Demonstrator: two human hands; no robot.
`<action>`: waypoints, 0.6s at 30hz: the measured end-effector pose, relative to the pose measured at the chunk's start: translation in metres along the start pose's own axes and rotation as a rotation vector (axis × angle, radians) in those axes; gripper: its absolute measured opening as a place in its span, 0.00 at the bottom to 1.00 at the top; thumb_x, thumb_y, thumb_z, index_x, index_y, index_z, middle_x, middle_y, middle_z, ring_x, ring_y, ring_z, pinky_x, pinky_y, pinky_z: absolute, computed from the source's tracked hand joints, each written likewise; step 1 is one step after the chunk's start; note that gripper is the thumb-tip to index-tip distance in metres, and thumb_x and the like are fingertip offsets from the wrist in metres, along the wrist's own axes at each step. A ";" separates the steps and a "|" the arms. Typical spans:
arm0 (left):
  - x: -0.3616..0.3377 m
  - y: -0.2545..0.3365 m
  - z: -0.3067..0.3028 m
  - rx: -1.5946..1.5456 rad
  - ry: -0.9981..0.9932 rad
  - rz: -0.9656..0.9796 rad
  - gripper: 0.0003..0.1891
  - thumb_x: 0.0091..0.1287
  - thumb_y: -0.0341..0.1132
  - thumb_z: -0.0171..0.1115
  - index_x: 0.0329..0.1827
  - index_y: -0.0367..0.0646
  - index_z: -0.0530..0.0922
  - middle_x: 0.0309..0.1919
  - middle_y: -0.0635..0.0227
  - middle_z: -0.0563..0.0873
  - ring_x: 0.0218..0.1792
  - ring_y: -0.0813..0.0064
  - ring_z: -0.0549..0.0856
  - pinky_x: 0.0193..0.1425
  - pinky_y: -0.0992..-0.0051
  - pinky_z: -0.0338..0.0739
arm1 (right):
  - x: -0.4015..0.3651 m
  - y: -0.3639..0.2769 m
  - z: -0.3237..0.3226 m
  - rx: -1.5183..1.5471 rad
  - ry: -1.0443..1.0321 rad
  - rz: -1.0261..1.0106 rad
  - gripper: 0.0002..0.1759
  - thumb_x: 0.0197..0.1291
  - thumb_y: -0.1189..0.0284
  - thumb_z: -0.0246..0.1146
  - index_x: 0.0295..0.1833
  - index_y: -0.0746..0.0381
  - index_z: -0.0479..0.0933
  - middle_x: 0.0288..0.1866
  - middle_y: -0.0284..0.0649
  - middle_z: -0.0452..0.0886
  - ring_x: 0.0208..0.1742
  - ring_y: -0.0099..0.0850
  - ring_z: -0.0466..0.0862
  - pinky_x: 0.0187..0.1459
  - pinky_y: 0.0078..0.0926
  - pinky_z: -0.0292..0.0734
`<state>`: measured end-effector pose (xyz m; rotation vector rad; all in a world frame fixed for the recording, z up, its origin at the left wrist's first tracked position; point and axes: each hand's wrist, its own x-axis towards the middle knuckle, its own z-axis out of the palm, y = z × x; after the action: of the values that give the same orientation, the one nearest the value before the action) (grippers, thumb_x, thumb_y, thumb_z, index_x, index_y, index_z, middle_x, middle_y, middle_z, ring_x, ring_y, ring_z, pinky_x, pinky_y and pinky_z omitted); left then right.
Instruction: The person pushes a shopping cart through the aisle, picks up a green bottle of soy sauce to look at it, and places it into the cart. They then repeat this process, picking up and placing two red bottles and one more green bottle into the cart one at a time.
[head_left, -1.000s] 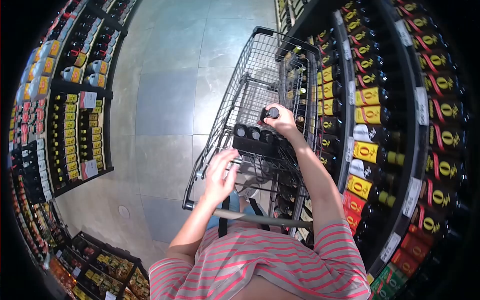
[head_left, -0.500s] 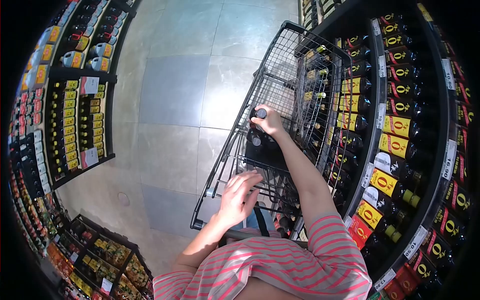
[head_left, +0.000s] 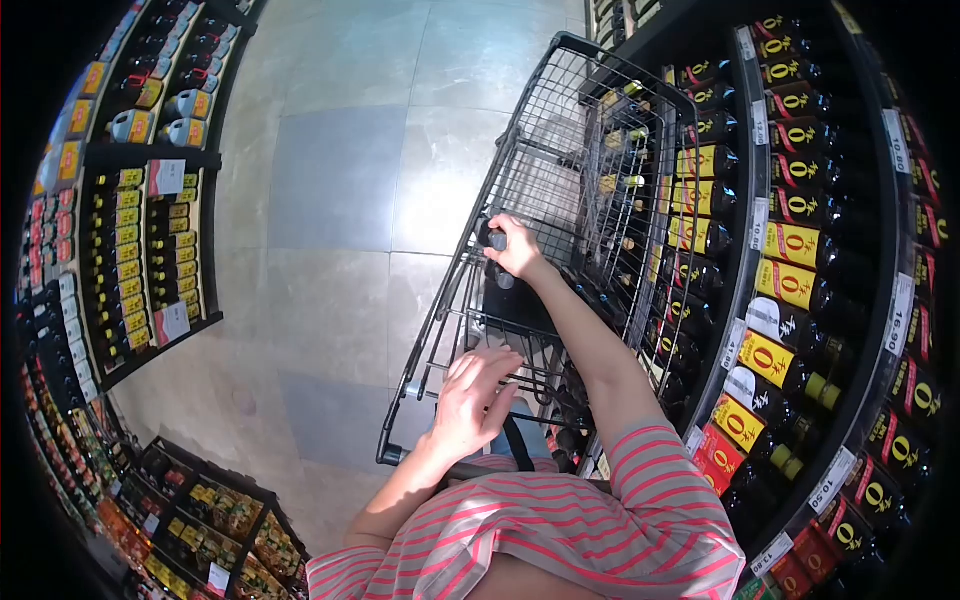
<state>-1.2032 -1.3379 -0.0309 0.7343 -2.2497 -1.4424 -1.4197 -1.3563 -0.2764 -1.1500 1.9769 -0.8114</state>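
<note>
Dark bottle point(head_left: 492, 238), clenched in the right hand point(head_left: 518, 250), has dropped mid-frame into the wire cart point(head_left: 548, 140); left hand point(head_left: 478, 395) hovers slack-fingered, empty.

One wire shopping cart point(head_left: 560, 170) stands in the middle of the frame, with two hands over it: the right hand point(head_left: 520, 248) and the left hand point(head_left: 478, 395). Two dark bottle tops show inside it, one bottle point(head_left: 493, 238) in the right hand's grip and one cap point(head_left: 505, 280) just below. Two runs of shelving, the left shelves point(head_left: 150, 160) and the right shelves point(head_left: 745, 230), hold too many bottles to count, and two white cards point(head_left: 166, 176) hang on the left run.
</note>
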 end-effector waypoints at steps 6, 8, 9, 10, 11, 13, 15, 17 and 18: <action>-0.002 0.000 0.002 0.040 0.014 0.038 0.21 0.56 0.21 0.66 0.55 0.35 0.80 0.51 0.53 0.86 0.53 0.54 0.86 0.60 0.62 0.77 | -0.013 -0.011 -0.052 -0.045 -0.109 -0.094 0.41 0.44 0.81 0.71 0.69 0.58 0.69 0.65 0.53 0.76 0.63 0.52 0.79 0.63 0.40 0.77; -0.004 -0.001 0.002 0.063 0.026 0.053 0.19 0.59 0.22 0.66 0.55 0.36 0.81 0.51 0.55 0.86 0.53 0.54 0.85 0.61 0.62 0.77 | -0.023 -0.017 -0.083 -0.069 -0.145 -0.095 0.41 0.43 0.84 0.67 0.69 0.60 0.70 0.66 0.51 0.76 0.65 0.52 0.78 0.64 0.39 0.77; -0.005 -0.002 0.004 0.062 0.030 0.043 0.17 0.61 0.23 0.65 0.55 0.36 0.81 0.51 0.55 0.87 0.54 0.54 0.85 0.60 0.62 0.78 | -0.032 -0.022 -0.102 -0.066 -0.161 -0.051 0.37 0.47 0.80 0.68 0.68 0.61 0.71 0.67 0.51 0.76 0.66 0.48 0.79 0.64 0.38 0.76; -0.006 -0.002 0.004 0.067 0.040 0.059 0.17 0.62 0.23 0.65 0.55 0.36 0.81 0.51 0.54 0.87 0.54 0.54 0.86 0.60 0.62 0.78 | -0.043 -0.030 -0.119 -0.092 -0.154 0.020 0.35 0.51 0.77 0.68 0.68 0.61 0.72 0.68 0.51 0.76 0.66 0.47 0.79 0.64 0.37 0.76; -0.006 -0.001 0.004 0.070 0.050 0.077 0.16 0.62 0.24 0.65 0.54 0.36 0.82 0.51 0.54 0.87 0.54 0.54 0.86 0.60 0.63 0.78 | -0.055 -0.040 -0.135 -0.119 -0.144 0.091 0.33 0.54 0.74 0.69 0.68 0.61 0.72 0.68 0.52 0.76 0.66 0.45 0.79 0.65 0.36 0.76; -0.006 -0.002 0.005 0.091 0.053 0.106 0.15 0.64 0.24 0.64 0.54 0.37 0.82 0.51 0.55 0.87 0.54 0.55 0.85 0.61 0.63 0.77 | -0.087 -0.057 -0.162 -0.044 -0.086 0.125 0.32 0.56 0.71 0.70 0.68 0.62 0.73 0.67 0.52 0.77 0.67 0.44 0.79 0.65 0.36 0.75; -0.006 0.000 0.005 0.111 0.066 0.126 0.14 0.64 0.24 0.64 0.54 0.37 0.82 0.52 0.55 0.87 0.56 0.56 0.85 0.63 0.63 0.77 | -0.121 -0.063 -0.177 0.101 0.001 0.203 0.30 0.59 0.67 0.71 0.67 0.63 0.74 0.63 0.53 0.80 0.67 0.41 0.79 0.66 0.35 0.74; -0.009 0.007 0.004 0.102 0.073 0.096 0.14 0.66 0.24 0.63 0.55 0.37 0.82 0.53 0.55 0.87 0.58 0.57 0.84 0.65 0.63 0.75 | -0.165 -0.081 -0.189 0.295 0.094 0.136 0.29 0.61 0.65 0.70 0.66 0.64 0.74 0.61 0.51 0.82 0.66 0.39 0.80 0.65 0.35 0.75; -0.012 0.011 0.003 0.115 0.077 0.114 0.15 0.65 0.23 0.62 0.55 0.37 0.82 0.53 0.55 0.87 0.58 0.57 0.84 0.66 0.63 0.75 | -0.188 -0.096 -0.198 0.315 0.099 0.132 0.28 0.63 0.65 0.70 0.66 0.64 0.74 0.61 0.50 0.82 0.65 0.37 0.80 0.64 0.35 0.76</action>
<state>-1.1975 -1.3249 -0.0220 0.6724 -2.2907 -1.2207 -1.4684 -1.1944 -0.0420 -0.8018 1.8964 -1.0811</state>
